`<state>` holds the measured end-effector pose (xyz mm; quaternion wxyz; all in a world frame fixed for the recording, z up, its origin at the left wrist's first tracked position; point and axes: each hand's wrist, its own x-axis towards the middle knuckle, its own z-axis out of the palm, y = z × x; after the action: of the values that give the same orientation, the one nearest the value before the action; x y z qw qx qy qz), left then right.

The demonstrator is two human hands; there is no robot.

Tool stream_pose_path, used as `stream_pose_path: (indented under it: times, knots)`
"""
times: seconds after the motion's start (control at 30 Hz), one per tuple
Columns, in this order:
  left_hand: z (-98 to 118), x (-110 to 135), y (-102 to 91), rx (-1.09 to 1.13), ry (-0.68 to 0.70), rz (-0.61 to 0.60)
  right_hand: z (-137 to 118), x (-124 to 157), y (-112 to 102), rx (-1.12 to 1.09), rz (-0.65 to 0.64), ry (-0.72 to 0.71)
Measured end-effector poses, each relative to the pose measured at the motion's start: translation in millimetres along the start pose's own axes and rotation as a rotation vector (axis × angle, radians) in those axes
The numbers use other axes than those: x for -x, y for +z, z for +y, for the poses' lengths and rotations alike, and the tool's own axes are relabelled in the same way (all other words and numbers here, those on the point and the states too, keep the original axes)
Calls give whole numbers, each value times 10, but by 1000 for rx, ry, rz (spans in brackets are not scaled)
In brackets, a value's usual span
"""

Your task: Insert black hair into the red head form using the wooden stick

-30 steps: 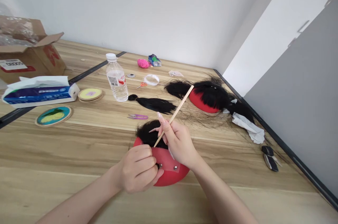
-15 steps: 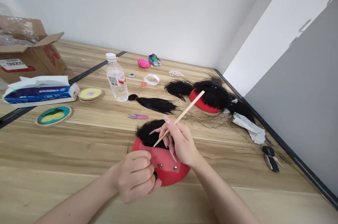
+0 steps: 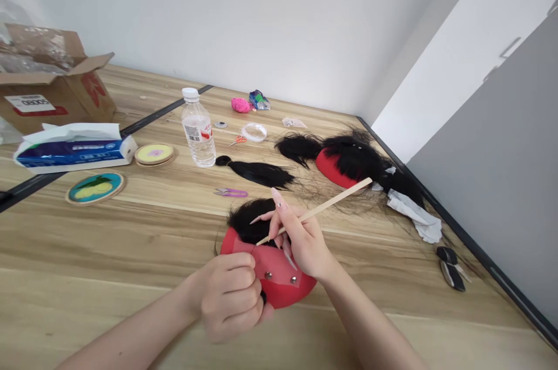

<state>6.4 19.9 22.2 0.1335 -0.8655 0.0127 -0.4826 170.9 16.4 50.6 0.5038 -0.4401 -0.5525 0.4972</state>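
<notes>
At the far left of the wooden table (image 3: 87,254) sits an open cardboard box (image 3: 56,91), with a tissue pack (image 3: 74,149) in front of it. Right of these are two round hoops (image 3: 95,187) and a water bottle (image 3: 199,129).

Near the middle, the left hand (image 3: 229,294) is closed, its fingers curled over the near left edge of the red dome (image 3: 283,288). The dome lies on the table just in front of the person, with black hair (image 3: 248,222) covering its far side.

The right hand (image 3: 300,239) pinches a wooden stick (image 3: 322,207). The stick's lower tip touches the dome where the hair begins, and its other end slants up to the right.

Farther right lies a second red dome (image 3: 335,169) under more black hair, then a white cloth (image 3: 414,216).
</notes>
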Motion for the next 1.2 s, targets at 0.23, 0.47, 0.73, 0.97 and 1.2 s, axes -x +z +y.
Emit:
stream_pose_path:
  times: [0.23,0.47,0.73,0.97,1.2]
  knots:
    - [-10,67,23,42,27,-12,-29,-4,24,-16,30,68]
    - [0,128,61,106,41,-31,-36,21,38,-20,20,72]
    - [-4,143,71,91,56,-24,-42,31,48,-4,8,30]
    - [-4,107,58,23,-11,31,-14,17,9,-24,-21,-9]
    - [5,119,55,20,-51,29,-8,1,-1,-20,-13,-20]
